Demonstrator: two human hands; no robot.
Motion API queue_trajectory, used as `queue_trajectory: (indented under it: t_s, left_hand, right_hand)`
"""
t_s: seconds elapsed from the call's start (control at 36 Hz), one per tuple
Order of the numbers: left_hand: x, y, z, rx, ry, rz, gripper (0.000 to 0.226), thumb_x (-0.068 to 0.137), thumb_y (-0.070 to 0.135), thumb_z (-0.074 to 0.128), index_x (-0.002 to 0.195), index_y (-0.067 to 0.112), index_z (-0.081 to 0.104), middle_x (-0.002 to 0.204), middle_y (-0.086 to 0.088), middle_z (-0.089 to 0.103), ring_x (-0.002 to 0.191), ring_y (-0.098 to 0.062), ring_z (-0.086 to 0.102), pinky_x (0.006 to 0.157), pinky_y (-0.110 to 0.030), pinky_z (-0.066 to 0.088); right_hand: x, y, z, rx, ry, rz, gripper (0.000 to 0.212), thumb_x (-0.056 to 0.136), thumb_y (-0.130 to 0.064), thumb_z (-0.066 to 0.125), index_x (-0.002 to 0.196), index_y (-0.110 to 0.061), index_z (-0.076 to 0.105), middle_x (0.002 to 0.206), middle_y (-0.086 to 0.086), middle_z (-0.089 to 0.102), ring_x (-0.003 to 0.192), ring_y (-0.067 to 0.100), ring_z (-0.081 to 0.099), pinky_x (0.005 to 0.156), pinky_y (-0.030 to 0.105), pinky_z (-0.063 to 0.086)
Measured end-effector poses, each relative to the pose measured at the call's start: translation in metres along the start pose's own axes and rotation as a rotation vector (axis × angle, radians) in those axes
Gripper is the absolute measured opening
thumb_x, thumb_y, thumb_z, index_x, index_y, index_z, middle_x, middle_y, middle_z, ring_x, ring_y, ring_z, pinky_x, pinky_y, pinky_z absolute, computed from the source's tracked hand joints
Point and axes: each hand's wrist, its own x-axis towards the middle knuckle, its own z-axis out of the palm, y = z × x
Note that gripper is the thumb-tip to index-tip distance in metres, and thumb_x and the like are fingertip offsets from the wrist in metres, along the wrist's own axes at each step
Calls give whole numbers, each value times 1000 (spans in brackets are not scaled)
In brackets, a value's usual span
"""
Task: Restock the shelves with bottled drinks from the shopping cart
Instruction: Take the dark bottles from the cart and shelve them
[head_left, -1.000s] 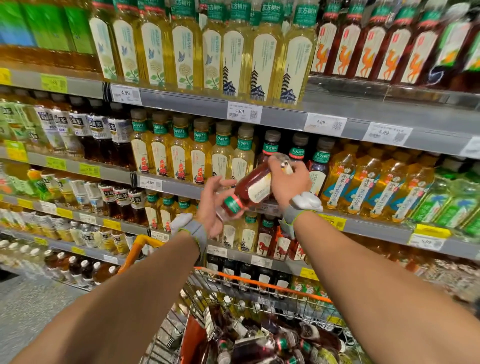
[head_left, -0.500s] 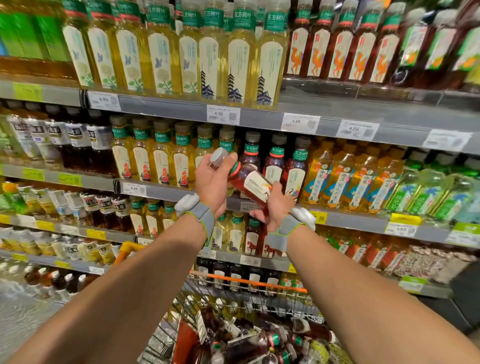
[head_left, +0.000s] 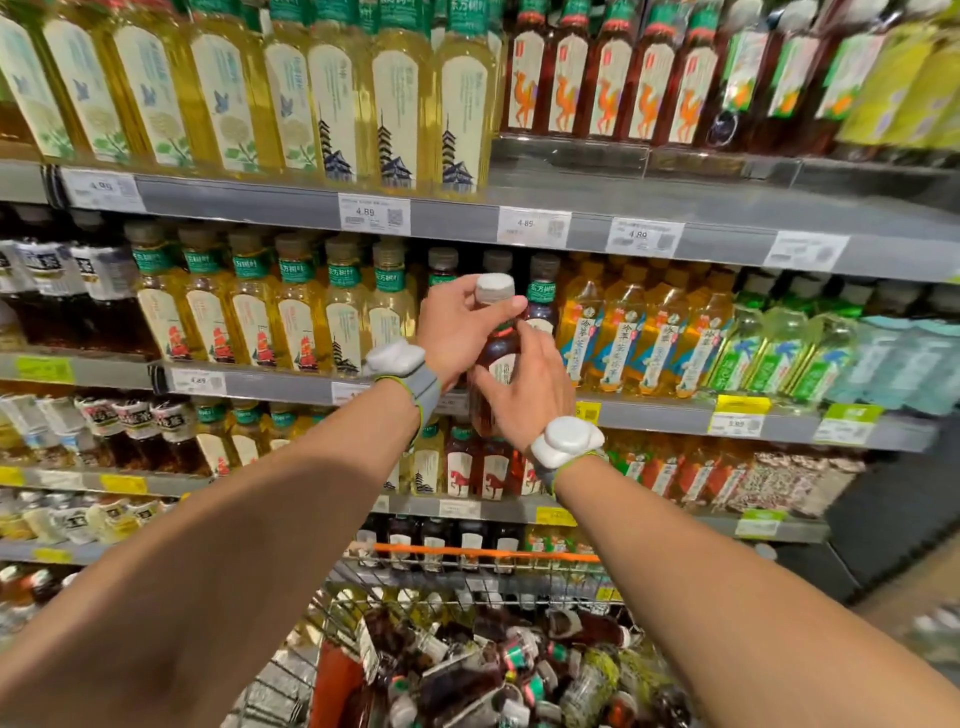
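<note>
**A:** Where's the bottle (head_left: 497, 354) sitting against the grip?

**B:** At the centre of the frame, held between both. The left grip (head_left: 457, 327) has fingers and thumb curled round the neck just under the cap (head_left: 494, 287). The right grip (head_left: 524, 395) is lower, with the thumb on one side of the body and the fingers wrapped over the label. Both are closed on it, and neither is slack.

**A:** Is it upright?

**B:** Near enough, with the cap leaning slightly right. It's in front of the middle shelf (head_left: 660, 415), right before the dark red bottles (head_left: 543, 293) in that row. Its base dips past the shelf's front edge. I can't tell if it touches anything there.

**A:** What's it made of?

**B:** Clear plastic with squarish shoulders, and the liquid inside is reddish-brown. It has a cream paper label and a white, ridged screw cap. The pale yellow bottles (head_left: 296, 317) to the left of centre have the same shape, with arched cream labels and dull caps. The orange ones (head_left: 623, 332) to the right have glossier wrappers.

**A:** And the shelving?

**B:** Flat grey metal edges carrying white price tags (head_left: 374, 213), with yellow ones lower down.

**A:** Anything on the wrists?

**B:** Each has a grey fabric band with a lumpy white plastic pod, one at left (head_left: 395, 358) and one at right (head_left: 566, 441).

**A:** And the cart?

**B:** The shopping cart (head_left: 483, 552) is at the bottom centre, thin wire mesh with an orange rim. More bottles (head_left: 493, 665) lie jumbled on their sides inside it.
</note>
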Motion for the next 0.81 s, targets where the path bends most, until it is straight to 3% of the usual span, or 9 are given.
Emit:
queue_trajectory:
  t_s: [0.08,0.19,0.28,0.39,0.47,0.64,0.81]
  left_hand:
    - [3,5,6,89,-1,10,25,93,22,70,115,8,70,92,7,72,80,8,65,80,-16,51]
    - [5,-1,0,566,130,121,28,101,23,51,121,18,69,109,-1,74,104,-21,67,92,-31,47]
    - [6,-15,-5,856,1,100,45,92,9,50,131,27,64,132,-1,64,123,-26,57,100,-35,46]
    - [8,-27,-1,1048,-212,-22,68,88,5,53,148,34,45,161,-5,32,144,-26,37,112,-36,35]
    - [12,-32,4,1130,-249,-50,75,87,7,53,152,40,35,165,-8,22,142,-30,40,108,-39,39]
    - [18,-38,9,1259,-240,3,73,88,12,54,152,42,33,162,-7,27,126,-33,56,85,-39,51]
    - [13,-39,12,1335,-196,3,68,91,15,53,151,43,35,162,-5,29,123,-33,57,87,-40,49]
  right_hand:
    - [2,8,-5,7,67,73,67,85,-45,72,138,-13,47,127,9,54,115,32,54,85,41,47]
    - [7,19,-11,24,160,191,68,82,-48,75,134,-12,50,125,8,54,114,32,56,86,41,48]
    - [13,25,-14,33,186,207,68,80,-46,78,131,-11,50,124,9,53,113,33,55,86,41,46]
    - [18,28,-13,64,219,211,67,79,-45,79,128,-9,50,122,10,53,110,34,56,85,44,48]
    - [22,26,-13,57,236,201,67,80,-43,80,129,-8,50,124,11,53,112,33,55,84,43,48]
    - [31,29,-10,82,256,174,68,79,-39,81,128,-5,50,125,13,52,114,35,54,86,44,47]
    - [35,32,-4,85,274,155,67,77,-37,83,125,-3,51,123,14,53,112,35,55,86,44,47]
